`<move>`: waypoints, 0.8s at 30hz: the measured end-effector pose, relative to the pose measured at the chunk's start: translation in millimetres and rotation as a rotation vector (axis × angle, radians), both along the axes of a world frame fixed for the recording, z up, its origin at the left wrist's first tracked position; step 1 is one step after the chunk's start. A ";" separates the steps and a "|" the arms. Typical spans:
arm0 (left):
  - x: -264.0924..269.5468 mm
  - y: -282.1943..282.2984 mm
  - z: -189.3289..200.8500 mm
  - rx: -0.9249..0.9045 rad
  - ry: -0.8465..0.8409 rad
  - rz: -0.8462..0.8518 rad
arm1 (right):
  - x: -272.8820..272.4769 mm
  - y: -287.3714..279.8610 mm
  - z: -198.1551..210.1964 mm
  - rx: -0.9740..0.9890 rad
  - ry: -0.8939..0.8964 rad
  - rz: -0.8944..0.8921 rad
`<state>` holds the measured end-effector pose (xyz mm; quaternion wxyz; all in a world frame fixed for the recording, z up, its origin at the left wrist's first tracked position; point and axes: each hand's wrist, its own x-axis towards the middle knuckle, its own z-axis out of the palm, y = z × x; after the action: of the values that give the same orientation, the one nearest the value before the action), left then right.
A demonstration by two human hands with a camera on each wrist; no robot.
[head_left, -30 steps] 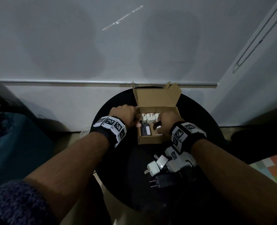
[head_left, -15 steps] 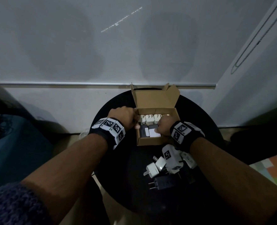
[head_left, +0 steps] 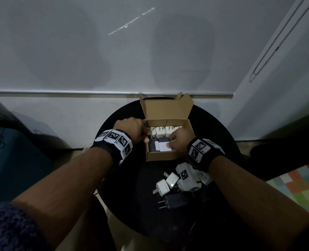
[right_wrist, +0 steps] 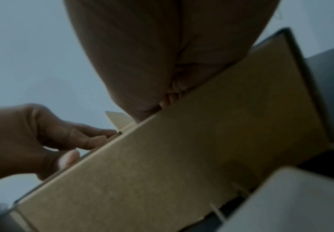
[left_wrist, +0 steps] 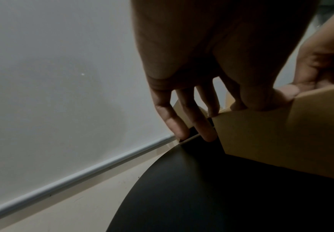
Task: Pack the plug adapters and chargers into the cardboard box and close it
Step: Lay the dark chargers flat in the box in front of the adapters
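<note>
An open cardboard box (head_left: 161,156) stands on a round black table (head_left: 132,178), its lid (head_left: 166,111) tilted back. A row of white chargers (head_left: 161,131) fills the far side, and a black charger (head_left: 152,146) lies at the near left. My left hand (head_left: 137,129) grips the box's left wall (left_wrist: 271,133), thumb over the rim and fingers down the outside. My right hand (head_left: 179,140) reaches inside with curled fingers and holds a white charger (head_left: 163,147), thumb on its top. The box wall (right_wrist: 181,157) hides the right fingers in the right wrist view.
Loose chargers lie on the table near my right wrist: two small white ones (head_left: 161,189), a larger white block (head_left: 186,176) and a black one (head_left: 175,201). A wall with a metal rail (head_left: 59,92) stands just behind the table.
My right hand has lowered a white charger into the near part of the box beside the black one and slid slightly right. My left hand has kept its grip on the left wall.
</note>
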<state>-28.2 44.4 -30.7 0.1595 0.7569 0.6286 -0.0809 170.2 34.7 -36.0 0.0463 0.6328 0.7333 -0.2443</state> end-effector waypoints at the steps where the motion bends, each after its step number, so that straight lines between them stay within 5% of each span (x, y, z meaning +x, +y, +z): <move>1: -0.1 -0.3 0.5 -0.004 0.004 -0.005 | 0.6 -1.6 0.5 0.013 0.002 -0.001; 10: 1.4 -2.2 -0.5 0.044 0.030 0.040 | -4.0 -25.0 24.9 0.233 0.117 0.123; 13: 1.4 -0.9 -0.6 0.051 0.038 0.051 | -6.7 -65.8 29.5 0.024 0.198 0.412; 15: 1.4 -0.3 -0.3 0.050 0.036 0.047 | -10.2 -92.8 29.3 -0.161 0.043 0.587; 24: 1.4 -1.7 1.1 0.019 0.030 0.027 | 14.2 -157.0 20.7 0.024 -0.263 0.785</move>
<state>-26.7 42.7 -29.5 0.1439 0.7484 0.6420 -0.0841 184.4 -122.2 -15.3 0.2219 0.3313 0.9096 -0.1167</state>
